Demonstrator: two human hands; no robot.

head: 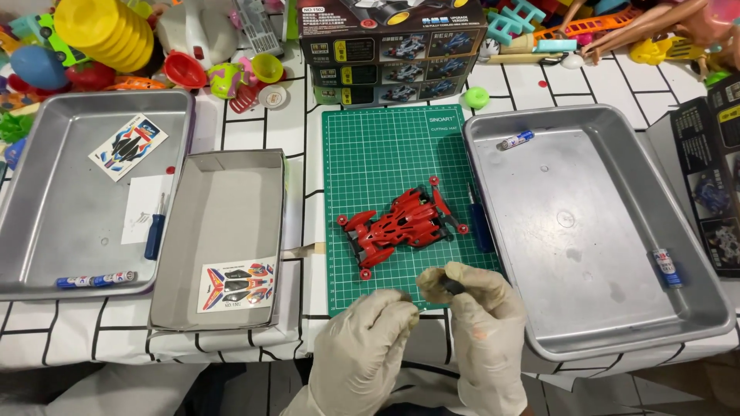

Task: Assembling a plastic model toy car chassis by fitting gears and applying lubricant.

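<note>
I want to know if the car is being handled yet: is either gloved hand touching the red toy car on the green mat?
Apart. The head view shows bare green mat between the red toy car and both the left hand and right hand, which pinches a small dark part.

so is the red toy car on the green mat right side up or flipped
Right side up: the red toy car shows its body shell on top, lying on the green cutting mat, apart from both gloved hands.

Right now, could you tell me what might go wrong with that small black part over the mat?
The right hand pinches a small black part in gloved fingertips at the green mat's near edge; it might slip off the table. The left hand could nudge the red car, which is close by.
</note>
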